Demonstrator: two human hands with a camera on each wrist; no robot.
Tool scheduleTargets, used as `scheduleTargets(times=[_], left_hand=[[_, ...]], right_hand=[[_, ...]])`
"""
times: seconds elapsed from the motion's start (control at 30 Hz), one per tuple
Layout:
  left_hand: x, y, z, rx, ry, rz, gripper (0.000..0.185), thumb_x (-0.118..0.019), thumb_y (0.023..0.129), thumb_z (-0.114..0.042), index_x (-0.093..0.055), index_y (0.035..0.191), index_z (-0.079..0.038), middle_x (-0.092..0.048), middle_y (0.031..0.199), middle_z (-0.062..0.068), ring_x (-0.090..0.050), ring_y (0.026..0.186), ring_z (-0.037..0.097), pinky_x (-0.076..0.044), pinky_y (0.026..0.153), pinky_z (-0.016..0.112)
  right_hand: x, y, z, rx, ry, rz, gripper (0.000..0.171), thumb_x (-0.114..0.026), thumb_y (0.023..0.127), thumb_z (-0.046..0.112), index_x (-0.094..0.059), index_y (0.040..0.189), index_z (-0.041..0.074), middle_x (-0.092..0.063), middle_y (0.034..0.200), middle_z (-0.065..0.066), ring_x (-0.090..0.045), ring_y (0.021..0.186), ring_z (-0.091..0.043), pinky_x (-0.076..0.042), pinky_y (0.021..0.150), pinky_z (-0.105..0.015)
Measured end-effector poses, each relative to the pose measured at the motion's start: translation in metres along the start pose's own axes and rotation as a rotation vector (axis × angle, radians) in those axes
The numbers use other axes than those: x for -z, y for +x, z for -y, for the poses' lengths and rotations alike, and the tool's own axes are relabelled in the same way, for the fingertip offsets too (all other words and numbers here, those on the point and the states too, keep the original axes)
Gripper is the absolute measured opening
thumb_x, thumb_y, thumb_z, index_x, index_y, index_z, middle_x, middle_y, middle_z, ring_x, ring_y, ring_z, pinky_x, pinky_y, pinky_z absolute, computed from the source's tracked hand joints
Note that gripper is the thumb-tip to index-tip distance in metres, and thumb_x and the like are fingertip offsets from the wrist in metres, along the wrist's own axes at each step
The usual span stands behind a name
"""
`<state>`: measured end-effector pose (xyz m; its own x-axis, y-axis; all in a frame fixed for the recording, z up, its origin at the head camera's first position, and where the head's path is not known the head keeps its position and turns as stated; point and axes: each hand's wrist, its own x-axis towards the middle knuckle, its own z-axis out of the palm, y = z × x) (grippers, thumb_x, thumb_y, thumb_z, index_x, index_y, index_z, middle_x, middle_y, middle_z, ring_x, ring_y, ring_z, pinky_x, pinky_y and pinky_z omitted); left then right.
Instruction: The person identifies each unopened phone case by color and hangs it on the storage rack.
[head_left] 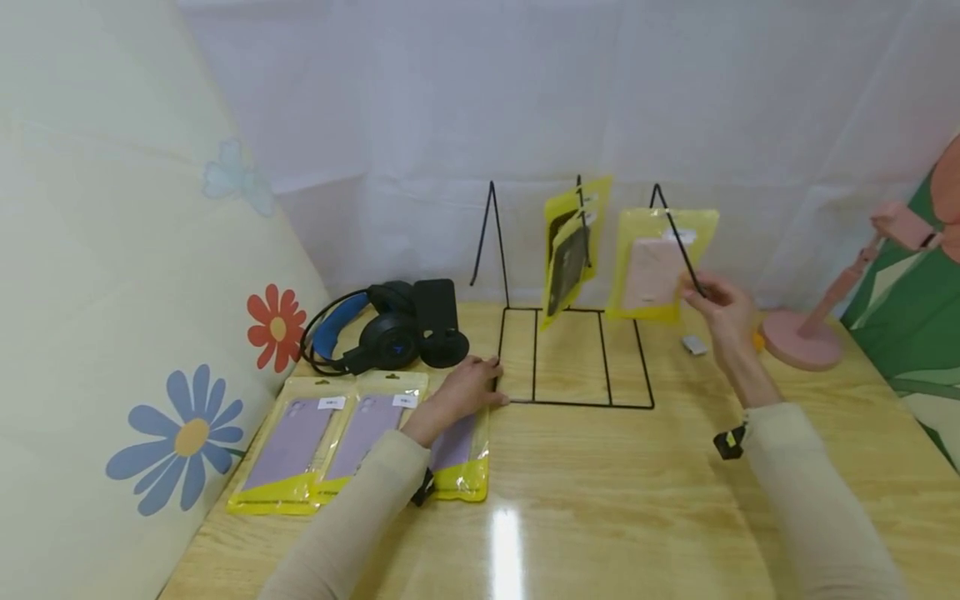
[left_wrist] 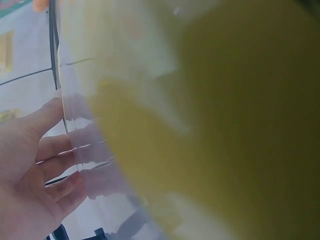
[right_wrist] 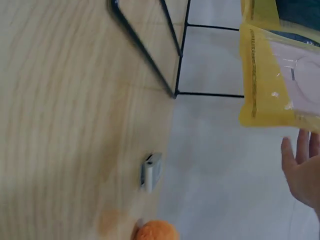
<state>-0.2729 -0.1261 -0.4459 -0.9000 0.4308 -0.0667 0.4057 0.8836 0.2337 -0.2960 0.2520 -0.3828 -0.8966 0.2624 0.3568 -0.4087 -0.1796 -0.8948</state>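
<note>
Pink phone case; yellow packet

A black wire rack is stood on the wooden table, with three thin hooks sticking up and a flat square frame lying on the wood. Its front left corner is touched by the left hand. The tip of its right hook is pinched by the right hand. A yellow packet with a pink phone case is hung on that right hook, upright, just beside the fingers.
</note>
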Motion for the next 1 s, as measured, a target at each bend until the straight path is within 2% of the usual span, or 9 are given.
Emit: scheduleTargets(times=[0.07, 0.13, 0.27, 0.33, 0.47, 0.53, 0.63, 0.73, 1.0], left_hand=[[0.000, 0.000, 0.000, -0.001, -0.002, -0.003, 0.062, -0.072, 0.086, -0.037, -0.055, 0.136, -0.005, -0.045, 0.145, 0.016, -0.043, 0.128, 0.037, -0.040, 0.102, 0.045], [0.000, 0.001, 0.001, 0.001, -0.006, -0.005, 0.062, -0.072, 0.086, -0.037, -0.055, 0.136, -0.005, -0.044, 0.146, 0.016, -0.043, 0.128, 0.037, -0.040, 0.102, 0.045], [0.000, 0.002, 0.002, 0.007, -0.009, -0.006, 0.063, -0.072, 0.086, -0.037, -0.054, 0.137, -0.005, -0.044, 0.146, 0.016, -0.042, 0.129, 0.037, -0.039, 0.103, 0.045], [0.000, 0.002, 0.003, 0.008, -0.010, -0.003, 0.063, -0.072, 0.086, -0.037, -0.054, 0.137, -0.005, -0.043, 0.146, 0.016, -0.042, 0.129, 0.037, -0.039, 0.103, 0.045], [-0.001, 0.002, 0.002, 0.002, -0.019, 0.004, 0.063, -0.072, 0.086, -0.037, -0.054, 0.137, -0.005, -0.043, 0.146, 0.016, -0.042, 0.129, 0.037, -0.039, 0.103, 0.045], [-0.001, 0.002, 0.002, -0.001, -0.018, -0.001, 0.062, -0.072, 0.086, -0.037, -0.054, 0.137, -0.005, -0.044, 0.146, 0.016, -0.042, 0.129, 0.037, -0.039, 0.102, 0.045], [0.000, 0.001, 0.002, 0.001, -0.020, -0.005, 0.062, -0.072, 0.086, -0.037, -0.055, 0.137, -0.005, -0.043, 0.146, 0.016, -0.042, 0.129, 0.037, -0.039, 0.102, 0.045], [0.000, 0.001, 0.002, -0.001, -0.023, -0.003, 0.062, -0.071, 0.087, -0.037, -0.055, 0.137, -0.005, -0.043, 0.146, 0.015, -0.042, 0.129, 0.037, -0.039, 0.102, 0.046], [0.001, -0.001, 0.001, -0.017, -0.008, 0.003, 0.061, -0.071, 0.087, -0.037, -0.055, 0.136, -0.005, -0.044, 0.145, 0.017, -0.043, 0.128, 0.038, -0.040, 0.101, 0.047]], right_hand=[[0.008, -0.002, -0.001, -0.016, -0.001, -0.039, 0.022, -0.066, 0.082, -0.013, -0.075, 0.093, 0.003, -0.072, 0.087, 0.004, -0.065, 0.083, -0.008, -0.051, 0.073, -0.015], [0.018, -0.006, -0.001, -0.048, -0.042, -0.048, 0.021, -0.067, 0.084, -0.010, -0.075, 0.097, 0.005, -0.072, 0.087, 0.007, -0.065, 0.082, -0.005, -0.048, 0.061, -0.011], [0.033, -0.023, 0.000, -0.100, -0.283, 0.057, 0.027, -0.066, 0.089, 0.000, -0.065, 0.115, -0.007, -0.072, 0.095, 0.007, -0.063, 0.086, -0.002, -0.045, 0.062, -0.010], [0.035, -0.035, 0.000, -0.128, -0.474, 0.188, 0.035, -0.063, 0.093, 0.008, -0.059, 0.123, -0.009, -0.069, 0.108, -0.001, -0.063, 0.098, -0.009, -0.048, 0.075, -0.015], [0.029, -0.059, -0.005, -0.142, -0.831, 0.541, 0.050, -0.061, 0.096, 0.020, -0.048, 0.136, -0.007, -0.051, 0.134, -0.025, -0.049, 0.122, -0.038, -0.043, 0.097, -0.047], [0.025, -0.066, -0.012, -0.104, -0.911, 0.712, 0.057, -0.063, 0.095, 0.019, -0.043, 0.138, -0.010, -0.042, 0.140, -0.033, -0.038, 0.128, -0.049, -0.035, 0.099, -0.061], [0.021, -0.068, -0.025, -0.031, -0.993, 0.865, 0.065, -0.067, 0.091, 0.022, -0.040, 0.139, -0.013, -0.037, 0.142, -0.036, -0.033, 0.130, -0.053, -0.028, 0.102, -0.064], [0.023, -0.066, -0.034, 0.046, -1.033, 0.921, 0.066, -0.070, 0.089, 0.022, -0.043, 0.136, -0.015, -0.039, 0.139, -0.038, -0.034, 0.128, -0.054, -0.027, 0.103, -0.063], [0.031, -0.068, -0.043, 0.031, -1.092, 0.922, 0.066, -0.069, 0.090, 0.029, -0.045, 0.138, -0.010, -0.038, 0.142, -0.034, -0.028, 0.131, -0.056, -0.024, 0.104, -0.065]])
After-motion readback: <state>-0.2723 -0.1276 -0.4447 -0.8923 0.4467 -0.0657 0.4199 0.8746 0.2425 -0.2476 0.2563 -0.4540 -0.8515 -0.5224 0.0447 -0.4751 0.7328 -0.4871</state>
